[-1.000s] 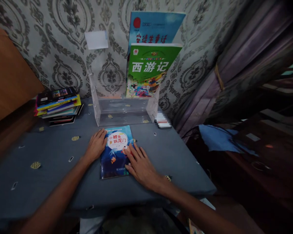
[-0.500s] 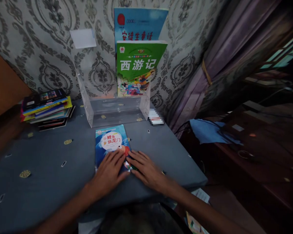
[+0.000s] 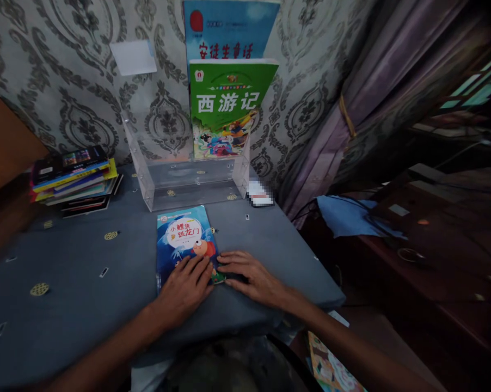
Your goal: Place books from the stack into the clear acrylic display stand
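Book [image 3: 185, 234], blue, one: flat on the table [image 3: 74, 305], cover up, in front of the clear stand [image 3: 141, 170]; long axis running away from the person, top edge towards the stand. Left hand [image 3: 185, 286]: palm down over the book's lower part, fingers slightly parted, gripping nothing. Right hand [image 3: 251, 276]: fingers outstretched, close together, thumb apart, fingertips at the book's right edge.

Patterned wallpaper [image 3: 306, 92], a tied curtain [image 3: 326, 158] and cloth-covered table [image 3: 78, 294] suggest a home.
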The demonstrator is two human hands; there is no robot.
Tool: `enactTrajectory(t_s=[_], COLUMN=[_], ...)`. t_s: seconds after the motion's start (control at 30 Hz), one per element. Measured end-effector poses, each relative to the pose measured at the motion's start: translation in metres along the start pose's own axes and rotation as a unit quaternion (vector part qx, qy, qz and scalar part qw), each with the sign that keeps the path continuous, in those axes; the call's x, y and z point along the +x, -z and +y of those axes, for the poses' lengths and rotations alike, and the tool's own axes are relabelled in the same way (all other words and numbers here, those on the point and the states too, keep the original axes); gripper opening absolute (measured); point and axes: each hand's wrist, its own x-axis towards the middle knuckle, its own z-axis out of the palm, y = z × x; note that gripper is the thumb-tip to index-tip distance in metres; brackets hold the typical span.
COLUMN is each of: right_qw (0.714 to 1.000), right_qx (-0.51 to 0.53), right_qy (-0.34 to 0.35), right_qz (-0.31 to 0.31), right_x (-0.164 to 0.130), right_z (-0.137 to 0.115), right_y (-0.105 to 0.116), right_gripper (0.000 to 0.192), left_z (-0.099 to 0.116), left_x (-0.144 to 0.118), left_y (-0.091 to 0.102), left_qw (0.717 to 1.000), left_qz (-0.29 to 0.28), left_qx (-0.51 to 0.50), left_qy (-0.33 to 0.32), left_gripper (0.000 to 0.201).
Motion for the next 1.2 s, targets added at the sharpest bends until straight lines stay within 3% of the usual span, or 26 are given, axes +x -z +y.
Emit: enactTrajectory(t_s=[0.2, 0.6, 1.2], right_qw=[0.999, 0.994, 0.993], right_qx=[0.033, 0.107, 0.115], right_qy=[-0.014, -0.024, -0.033], right_qz=[0.001, 0.011, 0.021], right_x=[0.0021, 0.0050, 0.0040], right_z=[0.0005, -0.0032, -0.0012], right_y=[0.0015, 0.0075, 0.0045], right_gripper=[0.025, 0.029, 0.027], left_z=[0.0010, 0.0014, -0.0020], left_x=[-0.0002, -0.0038, -0.0053], left_y=[0.0021, 0.0029, 0.0052], left_qw=[0.999, 0.999, 0.998], left_qz=[0.033, 0.025, -0.006], left_qx=[0.009, -0.007, -0.059], left_qy=[-0.022, -0.037, -0.020], left_gripper=[0.030, 0.024, 0.028])
